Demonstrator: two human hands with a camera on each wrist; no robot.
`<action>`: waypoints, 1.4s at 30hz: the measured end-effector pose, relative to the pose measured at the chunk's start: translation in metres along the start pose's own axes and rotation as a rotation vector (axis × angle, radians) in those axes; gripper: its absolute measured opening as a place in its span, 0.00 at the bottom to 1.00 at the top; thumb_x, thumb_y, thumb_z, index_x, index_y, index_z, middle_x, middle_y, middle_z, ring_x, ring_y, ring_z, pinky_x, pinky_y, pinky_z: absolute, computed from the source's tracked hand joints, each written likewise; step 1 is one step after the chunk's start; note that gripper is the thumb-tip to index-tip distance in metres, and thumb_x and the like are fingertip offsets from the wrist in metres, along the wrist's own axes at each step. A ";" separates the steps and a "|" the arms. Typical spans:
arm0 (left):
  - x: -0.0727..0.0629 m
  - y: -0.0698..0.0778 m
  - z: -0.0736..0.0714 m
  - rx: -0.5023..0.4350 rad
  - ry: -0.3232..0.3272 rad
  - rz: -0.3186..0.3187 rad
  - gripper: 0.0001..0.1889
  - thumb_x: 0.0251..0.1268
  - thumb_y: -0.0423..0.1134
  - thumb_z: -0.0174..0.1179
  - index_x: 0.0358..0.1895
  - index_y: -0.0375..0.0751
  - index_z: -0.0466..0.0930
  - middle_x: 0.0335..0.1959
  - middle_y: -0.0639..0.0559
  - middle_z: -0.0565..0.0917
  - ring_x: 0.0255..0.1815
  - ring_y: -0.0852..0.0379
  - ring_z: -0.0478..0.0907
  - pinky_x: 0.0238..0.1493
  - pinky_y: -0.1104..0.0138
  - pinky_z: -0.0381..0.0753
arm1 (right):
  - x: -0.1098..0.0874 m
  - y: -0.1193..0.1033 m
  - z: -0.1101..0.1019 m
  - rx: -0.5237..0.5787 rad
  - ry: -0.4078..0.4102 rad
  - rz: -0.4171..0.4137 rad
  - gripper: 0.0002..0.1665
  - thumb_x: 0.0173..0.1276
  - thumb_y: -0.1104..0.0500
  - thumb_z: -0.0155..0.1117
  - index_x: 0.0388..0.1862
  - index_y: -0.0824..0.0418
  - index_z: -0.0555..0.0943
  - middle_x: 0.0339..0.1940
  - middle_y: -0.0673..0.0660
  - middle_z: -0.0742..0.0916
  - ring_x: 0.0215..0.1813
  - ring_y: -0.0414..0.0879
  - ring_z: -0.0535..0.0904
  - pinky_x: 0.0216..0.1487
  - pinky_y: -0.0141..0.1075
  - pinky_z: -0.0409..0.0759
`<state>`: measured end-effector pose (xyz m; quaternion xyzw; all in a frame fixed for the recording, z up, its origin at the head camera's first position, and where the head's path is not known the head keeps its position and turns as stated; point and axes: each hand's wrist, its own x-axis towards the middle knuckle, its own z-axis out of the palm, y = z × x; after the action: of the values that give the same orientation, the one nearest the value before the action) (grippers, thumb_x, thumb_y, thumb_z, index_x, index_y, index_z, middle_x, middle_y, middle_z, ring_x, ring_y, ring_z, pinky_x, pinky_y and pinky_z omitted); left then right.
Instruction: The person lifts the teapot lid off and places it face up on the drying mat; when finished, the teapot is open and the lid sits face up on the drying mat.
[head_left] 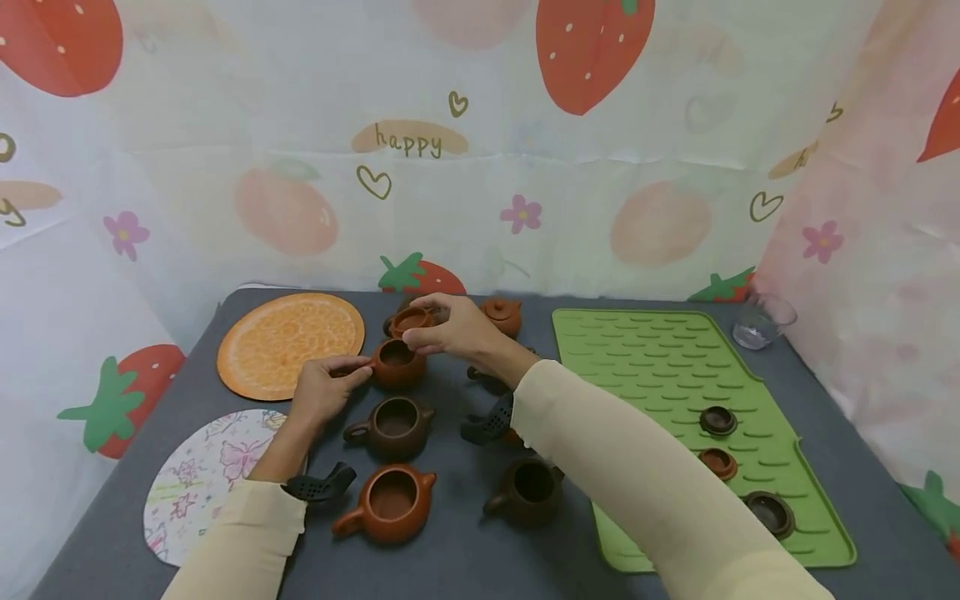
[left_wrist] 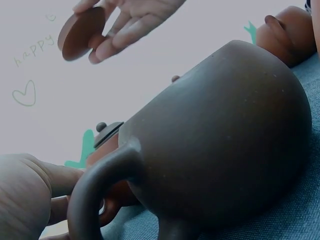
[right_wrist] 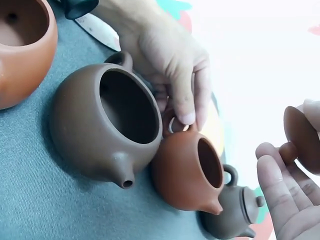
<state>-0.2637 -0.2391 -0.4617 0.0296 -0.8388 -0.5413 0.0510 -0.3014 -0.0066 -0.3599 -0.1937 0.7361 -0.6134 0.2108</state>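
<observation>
Left hand [head_left: 324, 390] tight on orange teapot [right_wrist: 177, 172], right hand [head_left: 459, 329] on lid [left_wrist: 77, 40], farther teapot [right_wrist: 227, 214] partly hidden

Pale fabric backdrop [head_left: 570, 175] wraps back and both sides, printed with strawberries [head_left: 595, 50], pink flowers [head_left: 521, 214], heart outlines [head_left: 374, 182], "happy" lettering [head_left: 408, 140]; dark grey tabletop [head_left: 450, 567], soft even light.

Right hand [right_wrist: 295, 206] holds a round reddish-brown clay lid [right_wrist: 302, 132].
Left hand [right_wrist: 167, 57] pinches a rounded reddish-brown clay teapot [right_wrist: 176, 176] by its handle.
</observation>
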 end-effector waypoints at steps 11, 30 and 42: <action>0.000 -0.002 0.000 -0.006 0.013 0.035 0.15 0.65 0.39 0.65 0.49 0.33 0.85 0.45 0.41 0.85 0.47 0.50 0.77 0.39 0.72 0.74 | -0.018 -0.012 -0.016 -0.080 0.004 -0.035 0.31 0.65 0.58 0.70 0.65 0.58 0.71 0.49 0.60 0.81 0.49 0.58 0.81 0.46 0.40 0.80; -0.001 -0.002 0.001 -0.006 0.008 0.036 0.15 0.64 0.39 0.65 0.49 0.33 0.85 0.44 0.42 0.85 0.47 0.50 0.78 0.38 0.73 0.75 | -0.060 -0.033 -0.054 -0.097 -0.006 -0.079 0.27 0.65 0.63 0.68 0.63 0.59 0.72 0.51 0.61 0.81 0.52 0.53 0.78 0.50 0.44 0.78; 0.001 -0.004 0.001 -0.008 0.001 0.018 0.16 0.65 0.41 0.65 0.51 0.36 0.85 0.46 0.43 0.85 0.50 0.50 0.78 0.41 0.71 0.75 | -0.082 -0.037 -0.074 -0.124 0.021 -0.106 0.29 0.66 0.66 0.66 0.65 0.63 0.70 0.54 0.64 0.80 0.55 0.55 0.77 0.51 0.45 0.77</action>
<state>-0.2643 -0.2401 -0.4654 0.0224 -0.8367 -0.5442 0.0564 -0.2725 0.0922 -0.3060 -0.2386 0.7635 -0.5790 0.1580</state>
